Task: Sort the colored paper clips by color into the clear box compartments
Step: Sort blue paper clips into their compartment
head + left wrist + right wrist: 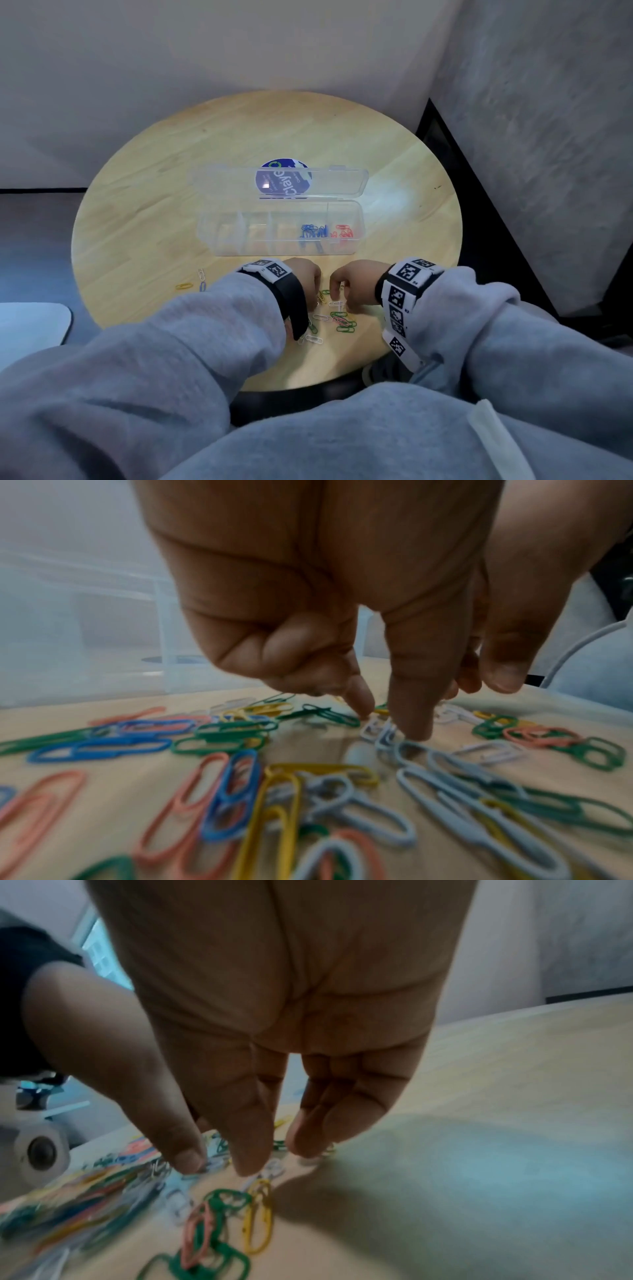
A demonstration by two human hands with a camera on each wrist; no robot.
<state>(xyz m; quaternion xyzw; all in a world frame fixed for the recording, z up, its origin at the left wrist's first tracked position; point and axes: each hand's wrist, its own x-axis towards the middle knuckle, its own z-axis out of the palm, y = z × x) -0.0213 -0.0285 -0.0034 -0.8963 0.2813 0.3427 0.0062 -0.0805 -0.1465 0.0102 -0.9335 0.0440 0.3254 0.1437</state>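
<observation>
The clear box (236, 236) lies open mid-table; blue clips (313, 231) fill one compartment and red clips (344, 232) the rightmost. A mixed pile of paper clips (339, 322) lies near the front edge. My left hand (317, 296) hovers over the pile. Its straight index finger (413, 710) presses on a white clip (383, 734), the thumb stands apart, and the other fingers are curled. My right hand (337, 287) reaches down beside it. Its thumb and index tips (248, 1161) pinch at a white clip (214, 1162) on the table.
The box lid (342, 178) lies folded back over a round blue sticker (284, 178). Three stray clips, yellow (184, 285), white (201, 274) and blue (202, 286), lie at the table's left front. Walls stand close behind and to the right of the round table (154, 205).
</observation>
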